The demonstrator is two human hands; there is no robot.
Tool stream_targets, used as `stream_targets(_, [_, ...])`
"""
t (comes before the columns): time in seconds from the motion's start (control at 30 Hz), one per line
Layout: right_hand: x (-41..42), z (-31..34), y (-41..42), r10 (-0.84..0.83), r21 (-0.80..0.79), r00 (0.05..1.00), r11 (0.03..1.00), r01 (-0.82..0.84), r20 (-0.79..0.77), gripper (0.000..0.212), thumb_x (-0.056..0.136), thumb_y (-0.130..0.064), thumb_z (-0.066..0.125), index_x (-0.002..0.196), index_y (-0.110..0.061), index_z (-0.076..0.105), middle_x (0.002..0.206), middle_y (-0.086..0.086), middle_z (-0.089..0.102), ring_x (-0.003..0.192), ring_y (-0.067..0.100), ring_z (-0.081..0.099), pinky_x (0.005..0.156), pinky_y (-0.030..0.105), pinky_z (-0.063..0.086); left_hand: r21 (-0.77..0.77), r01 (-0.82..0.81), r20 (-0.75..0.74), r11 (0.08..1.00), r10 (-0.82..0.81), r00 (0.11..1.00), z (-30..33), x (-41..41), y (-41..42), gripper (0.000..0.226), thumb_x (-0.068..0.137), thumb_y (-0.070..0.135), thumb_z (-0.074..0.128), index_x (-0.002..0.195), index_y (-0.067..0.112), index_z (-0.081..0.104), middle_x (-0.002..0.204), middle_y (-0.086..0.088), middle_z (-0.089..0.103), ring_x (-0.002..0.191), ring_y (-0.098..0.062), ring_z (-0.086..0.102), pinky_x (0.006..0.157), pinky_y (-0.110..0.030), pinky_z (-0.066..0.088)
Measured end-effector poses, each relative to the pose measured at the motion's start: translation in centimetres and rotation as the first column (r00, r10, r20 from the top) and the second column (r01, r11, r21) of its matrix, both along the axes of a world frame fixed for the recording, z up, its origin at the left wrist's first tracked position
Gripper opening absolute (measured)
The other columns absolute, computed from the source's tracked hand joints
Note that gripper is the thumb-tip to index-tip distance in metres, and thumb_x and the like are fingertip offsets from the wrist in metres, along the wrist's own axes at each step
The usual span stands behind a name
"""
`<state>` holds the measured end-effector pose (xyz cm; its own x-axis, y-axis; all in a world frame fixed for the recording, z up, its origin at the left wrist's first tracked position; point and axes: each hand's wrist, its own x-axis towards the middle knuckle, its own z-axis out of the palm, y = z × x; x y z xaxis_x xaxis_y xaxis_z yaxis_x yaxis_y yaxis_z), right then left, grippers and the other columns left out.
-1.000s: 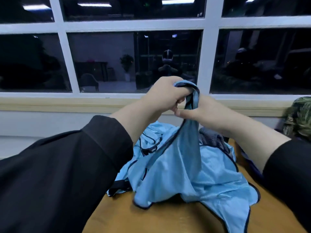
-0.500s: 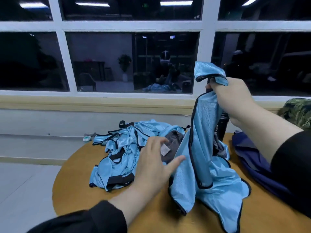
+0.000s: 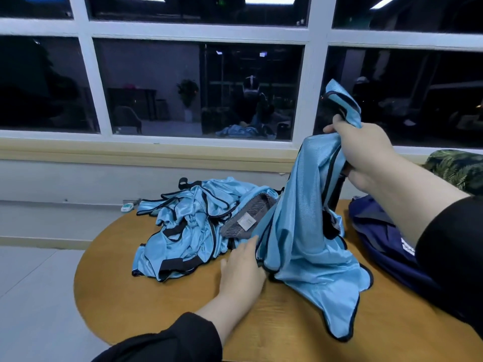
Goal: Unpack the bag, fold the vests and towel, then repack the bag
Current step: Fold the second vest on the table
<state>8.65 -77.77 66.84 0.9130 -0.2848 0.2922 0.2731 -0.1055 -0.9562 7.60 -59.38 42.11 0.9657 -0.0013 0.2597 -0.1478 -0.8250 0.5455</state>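
Note:
My right hand [image 3: 366, 155] grips the top of a light blue vest [image 3: 305, 231] with black trim and holds it up over the round wooden table [image 3: 117, 278]; the vest's lower end lies on the wood. My left hand [image 3: 243, 270] reaches to the vest's left edge near the table; its fingertips touch the trim, and whether they pinch it is hidden. A heap of more blue vests [image 3: 193, 226] lies behind. A grey towel [image 3: 251, 215] with a white label pokes out of the heap. The dark navy bag [image 3: 386, 246] lies at the right under my right forearm.
A dark bottle [image 3: 338, 194] stands behind the held vest, mostly hidden. A green patterned cushion [image 3: 460, 168] sits at the far right. A window wall with a sill runs behind the table. A small white and green object [image 3: 127, 207] lies on the floor by the wall.
My hands have parted: the right one lifted the vest's top up and right, the left one dropped to the table and slid to the vest's lower left edge.

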Motion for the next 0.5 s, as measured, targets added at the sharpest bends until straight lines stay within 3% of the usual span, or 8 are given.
stream_targets(0.1, [-0.4,0.2,-0.9,-0.02,-0.031,1.0,0.999,0.02,0.018,0.032,0.101,-0.046,0.058,0.085,-0.02,0.067,0.081,-0.001,0.062,0.071,0.017,0.059,0.065,0.032,0.047,-0.186,0.064,0.008,0.98,-0.064,0.998,0.4,1.3,1.0,0.021,0.09,0.02,0.07,0.104,0.035,0.067,0.1,0.013,0.066,0.099,-0.014,0.063,0.081,-0.024,0.047])
stream_targets(0.13, [-0.5,0.4,-1.4,-0.033,-0.033,0.999,0.999,0.034,0.026,0.032,0.101,-0.046,0.058,0.084,-0.02,0.067,0.081,-0.001,0.062,0.071,0.017,0.058,0.066,0.032,0.047,-0.218,0.108,-0.003,0.97,-0.111,0.994,1.1,1.4,1.8,0.016,0.09,0.021,0.073,0.091,0.035,0.066,0.093,0.012,0.065,0.093,-0.014,0.062,0.073,-0.018,0.043])
stream_targets(0.2, [-0.6,0.6,-2.4,-0.074,-0.043,0.997,0.996,0.075,0.037,0.032,0.101,-0.045,0.058,0.081,-0.021,0.066,0.078,-0.002,0.059,0.07,0.016,0.055,0.064,0.031,0.044,-0.216,0.176,0.031,0.96,-0.174,0.984,3.0,1.1,3.7,0.029,0.089,0.018,0.075,0.078,0.041,0.06,0.087,0.013,0.063,0.088,-0.012,0.059,0.065,-0.011,0.036])
stream_targets(0.27, [-0.6,0.7,-3.4,-0.12,-0.061,0.992,0.991,0.123,0.046,0.032,0.101,-0.044,0.057,0.078,-0.022,0.063,0.073,-0.002,0.054,0.066,0.017,0.051,0.06,0.029,0.041,-0.233,0.184,0.019,0.955,-0.184,0.983,4.8,1.1,6.0,0.038,0.089,0.007,0.07,0.076,0.04,0.059,0.079,0.015,0.063,0.078,-0.008,0.058,0.061,-0.01,0.037])
stream_targets(0.33, [-0.5,0.7,-4.1,-0.143,-0.127,0.988,0.981,0.15,0.065,0.033,0.1,-0.045,0.057,0.076,-0.023,0.062,0.07,-0.002,0.05,0.065,0.017,0.047,0.058,0.028,0.037,-0.325,0.173,-0.02,0.93,-0.19,0.982,7.4,0.7,8.1,0.023,0.096,0.013,0.067,0.086,0.033,0.064,0.071,0.016,0.066,0.061,0.001,0.054,0.053,-0.012,0.038])
stream_targets(0.4, [-0.4,0.7,-4.4,-0.145,-0.22,0.986,0.963,0.159,0.078,0.033,0.1,-0.046,0.057,0.078,-0.023,0.064,0.069,-0.001,0.048,0.065,0.018,0.044,0.058,0.03,0.035,-0.488,0.2,0.004,0.849,-0.227,0.974,9.9,0.3,9.5,0.005,0.1,0.023,0.063,0.102,0.023,0.068,0.085,0.013,0.074,0.068,0.003,0.064,0.063,-0.013,0.048])
stream_targets(0.43, [-0.5,0.7,-4.4,-0.153,-0.279,0.985,0.945,0.17,0.082,0.033,0.101,-0.046,0.056,0.081,-0.022,0.066,0.07,-0.001,0.049,0.064,0.018,0.044,0.058,0.03,0.034,-0.56,0.211,0.031,0.801,-0.235,0.972,11.2,0.2,10.1,0.01,0.102,0.024,0.061,0.107,0.017,0.066,0.094,0.007,0.076,0.076,-0.002,0.07,0.072,-0.02,0.054])
stream_targets(0.5, [-0.5,0.6,-4.5,-0.175,-0.389,0.979,0.899,0.201,0.1,0.037,0.101,-0.046,0.054,0.089,-0.016,0.072,0.074,0.0,0.054,0.064,0.016,0.046,0.058,0.031,0.034,-0.649,0.216,0.06,0.73,-0.233,0.971,13.1,0.4,11.2,0.013,0.104,0.021,0.057,0.105,0.01,0.064,0.095,-0.007,0.075,0.074,-0.014,0.071,0.072,-0.027,0.058])
